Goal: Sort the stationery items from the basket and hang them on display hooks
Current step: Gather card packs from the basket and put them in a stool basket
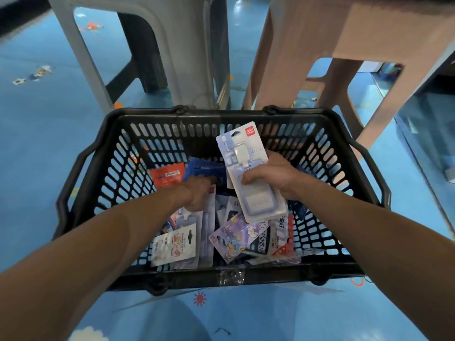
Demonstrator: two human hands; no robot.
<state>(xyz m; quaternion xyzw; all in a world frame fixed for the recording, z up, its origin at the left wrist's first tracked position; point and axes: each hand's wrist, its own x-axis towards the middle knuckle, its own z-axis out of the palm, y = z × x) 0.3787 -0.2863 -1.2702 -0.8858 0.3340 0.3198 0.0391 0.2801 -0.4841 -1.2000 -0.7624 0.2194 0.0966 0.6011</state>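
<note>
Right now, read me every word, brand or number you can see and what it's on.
"deli": red tab atop the holder pack in the right hand.
"ID/IC": front of that pack.
Large digits on the dark pack: too blurred to read surely.
Print on the white pack and red pack: too small.

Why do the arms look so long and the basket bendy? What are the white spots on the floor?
Head view: the wide-angle lens stretches the arms and bows the basket rim; head view: the floor spots are light glare; the left hand is slightly blurred, the pack in the right hand sharp.
</note>
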